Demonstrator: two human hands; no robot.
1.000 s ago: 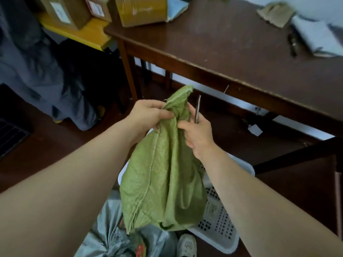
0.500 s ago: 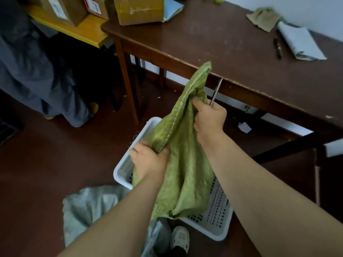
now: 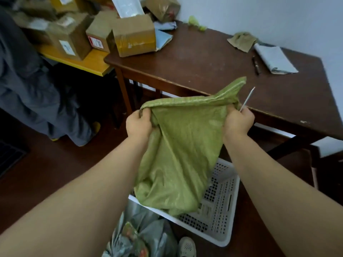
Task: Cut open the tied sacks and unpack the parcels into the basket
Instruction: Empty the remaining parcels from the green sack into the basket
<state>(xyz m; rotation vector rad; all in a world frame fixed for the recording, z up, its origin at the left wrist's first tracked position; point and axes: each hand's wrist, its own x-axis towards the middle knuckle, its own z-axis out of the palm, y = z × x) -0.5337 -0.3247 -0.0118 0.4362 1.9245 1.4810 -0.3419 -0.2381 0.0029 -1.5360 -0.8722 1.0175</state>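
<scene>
The green sack [image 3: 178,158] hung between both hands in front of the dark tabletop [image 3: 213,67], its stitched top edge pulled taut from one fist to the other. The left hand [image 3: 139,123] had a closed grip on the left end of that edge, fingers curled into the fabric. The right hand [image 3: 238,123] gripped the right end in the same way, with a thin metal tool [image 3: 247,98] held in the same fist and slanting up and away. A loose corner of the sack stood up past the right hand, in front of the tabletop's near edge.

The right hand was just beside that near edge. The left hand was in front of open floor [image 3: 46,173], well apart from the tabletop's leg.

The sack's lower end sagged down over the near left corner of the white perforated basket [image 3: 219,204] on the floor. The right half of the basket showed bare. Whether the sack touched the basket could not be told.

Grey plastic bags [image 3: 144,230] lay on the floor just beside the basket's near rim, next to a light shoe [image 3: 186,246].

Cardboard boxes [image 3: 133,37] crowded the tabletop's far left corner and the yellow table [image 3: 89,61] beside it. A pen [image 3: 256,64] and a folded grey packet [image 3: 274,60] lay near the far right edge.
</scene>
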